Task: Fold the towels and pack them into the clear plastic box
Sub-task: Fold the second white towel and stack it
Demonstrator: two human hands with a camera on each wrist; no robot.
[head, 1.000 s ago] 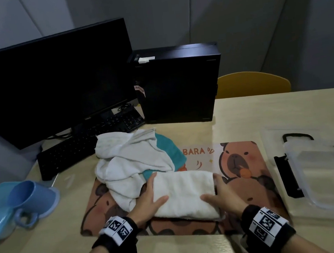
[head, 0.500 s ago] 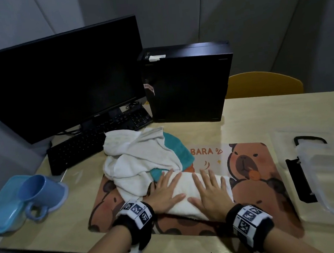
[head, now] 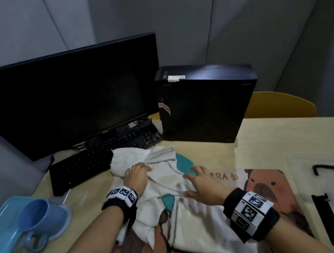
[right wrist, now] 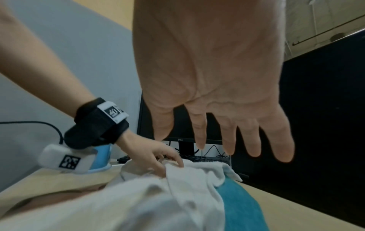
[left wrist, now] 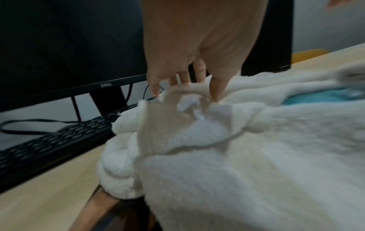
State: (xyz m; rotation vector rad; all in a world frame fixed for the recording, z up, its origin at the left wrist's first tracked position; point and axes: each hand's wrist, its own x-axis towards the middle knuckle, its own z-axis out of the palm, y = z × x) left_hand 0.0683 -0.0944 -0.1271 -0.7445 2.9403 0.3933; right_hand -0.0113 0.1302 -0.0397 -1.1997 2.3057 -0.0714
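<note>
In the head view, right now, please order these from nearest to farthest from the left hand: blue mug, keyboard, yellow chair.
1. keyboard: just behind the left hand, under the monitor.
2. blue mug: at the table's left edge.
3. yellow chair: far right, behind the table.

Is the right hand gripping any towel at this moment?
No. In the right wrist view the right hand has straight, spread fingers hovering above the white towel, holding nothing.
</note>
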